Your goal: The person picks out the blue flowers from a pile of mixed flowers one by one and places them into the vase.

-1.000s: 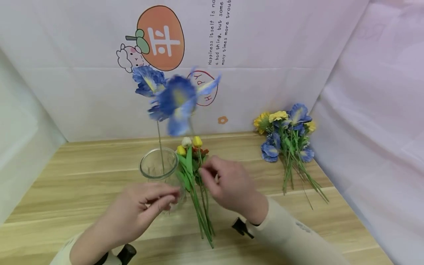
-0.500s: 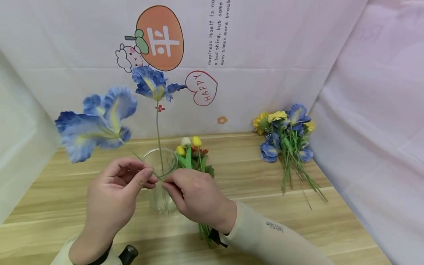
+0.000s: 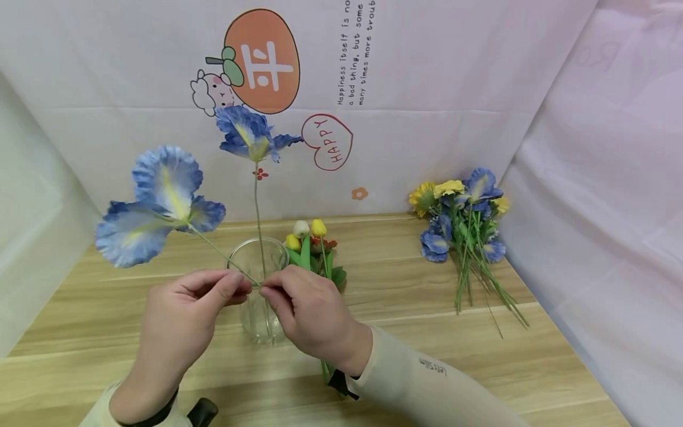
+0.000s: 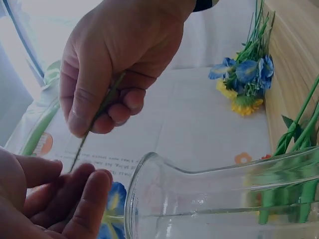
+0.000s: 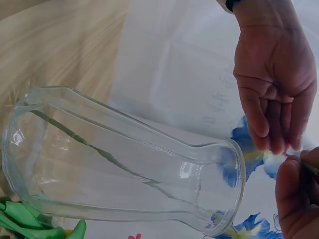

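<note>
Both hands are on the stem of one blue iris, whose bloom leans out to the left. My left hand pinches the stem between thumb and fingers; my right hand pinches it nearer its lower end. In the left wrist view, the stem end pokes up within the right hand. Behind the hands stands a clear glass vase, its rim just beyond the fingertips. Another blue iris stands upright in the vase, its stem slanting through the glass in the right wrist view.
Yellow and white tulips with red flowers lie right of the vase, partly hidden by the right forearm. A bunch of blue and yellow flowers lies at the table's back right. A printed white cloth hangs behind the wooden table.
The right hand has brought the iris leftward from above the tulips, and its bloom now tips to the left. The left hand has risen and taken the stem. The upright iris stays in the vase.
</note>
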### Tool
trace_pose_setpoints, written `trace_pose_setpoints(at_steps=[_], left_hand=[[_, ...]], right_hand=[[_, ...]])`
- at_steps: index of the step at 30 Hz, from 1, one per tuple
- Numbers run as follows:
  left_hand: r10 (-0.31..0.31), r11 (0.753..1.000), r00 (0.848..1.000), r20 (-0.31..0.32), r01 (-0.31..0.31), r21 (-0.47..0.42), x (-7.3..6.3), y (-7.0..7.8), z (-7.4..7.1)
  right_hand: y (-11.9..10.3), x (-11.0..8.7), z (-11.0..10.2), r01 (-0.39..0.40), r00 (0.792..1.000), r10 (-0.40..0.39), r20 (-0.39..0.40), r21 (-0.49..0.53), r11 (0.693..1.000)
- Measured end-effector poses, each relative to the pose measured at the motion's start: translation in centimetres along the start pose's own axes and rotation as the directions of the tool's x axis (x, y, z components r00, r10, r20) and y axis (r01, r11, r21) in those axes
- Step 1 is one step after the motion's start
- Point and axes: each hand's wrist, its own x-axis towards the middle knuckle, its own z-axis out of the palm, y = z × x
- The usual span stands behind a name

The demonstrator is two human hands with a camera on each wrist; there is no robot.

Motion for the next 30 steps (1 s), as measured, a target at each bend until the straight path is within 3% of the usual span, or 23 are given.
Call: trace_pose_setpoints(at_steps=[2, 4, 7, 10, 14, 15, 17, 19, 21, 22, 23, 25, 28, 30], left_hand=[[-0.028, 0.999, 1.000, -0.003, 0.028, -0.039, 0.1, 0.0, -0.1], [-0.048, 0.987, 0.998, -0.028, 0.044, -0.152, 0.4, -0.1, -0.1], [-0.068, 0.931, 0.994, -0.086, 0.032, -0.363, 0.8, -0.3, 0.0], [-0.034, 0.854, 0.987, -0.156, -0.053, -0.518, 1.7, -0.4, -0.2], [0.082, 0.813, 0.964, -0.252, -0.211, -0.543, 3.4, 0.0, -1.3], [0.106, 0.818, 0.958, -0.268, -0.237, -0.524, 3.9, 0.2, -1.6], [0.142, 0.848, 0.946, -0.291, -0.268, -0.457, 4.8, 0.6, -2.2], [0.143, 0.891, 0.950, -0.278, -0.245, -0.382, 5.7, 0.7, -2.7], [0.134, 0.940, 0.965, -0.226, -0.196, -0.278, 6.5, 0.5, -2.8], [0.121, 0.961, 0.974, -0.189, -0.163, -0.224, 6.8, 0.3, -2.7], [0.104, 0.976, 0.984, -0.144, -0.129, -0.178, 7.0, -0.1, -2.6], [0.059, 0.994, 0.997, -0.059, -0.064, -0.091, 7.4, -1.0, -2.2], [0.005, 1.000, 1.000, 0.024, -0.005, -0.003, 7.7, -2.4, -1.8], [-0.018, 1.000, 0.999, 0.048, 0.018, 0.004, 8.0, -3.2, -1.5]], right_hand=[[0.0, 0.0, 0.0, 0.019, 1.000, -0.019, -0.008, 0.005, 1.000], [0.0, 0.0, 0.0, 0.032, 0.999, -0.032, 0.002, 0.010, 0.999], [0.2, 0.0, 0.0, 0.036, 0.999, -0.036, 0.029, 0.002, 0.999], [0.8, 0.0, 0.1, 0.002, 1.000, -0.001, 0.027, -0.026, 1.000], [2.4, 0.0, 0.1, -0.164, 0.986, 0.165, 0.035, -0.029, 0.986], [2.8, 0.1, 0.1, -0.232, 0.970, 0.232, 0.073, -0.013, 0.973], [3.4, 0.2, 0.4, -0.396, 0.903, 0.381, 0.199, 0.042, 0.917], [4.0, 0.4, 0.9, -0.556, 0.793, 0.503, 0.343, 0.071, 0.828], [4.4, 0.5, 1.6, -0.675, 0.680, 0.582, 0.446, 0.070, 0.734], [4.6, 0.6, 2.0, -0.716, 0.638, 0.607, 0.474, 0.075, 0.694], [4.9, 0.6, 2.3, -0.738, 0.613, 0.619, 0.490, 0.077, 0.670], [5.3, 0.5, 2.8, -0.750, 0.601, 0.622, 0.502, 0.085, 0.656], [5.8, 0.3, 3.1, -0.728, 0.620, 0.589, 0.518, 0.100, 0.678], [6.2, 0.1, 3.2, -0.706, 0.637, 0.566, 0.523, 0.101, 0.701]])
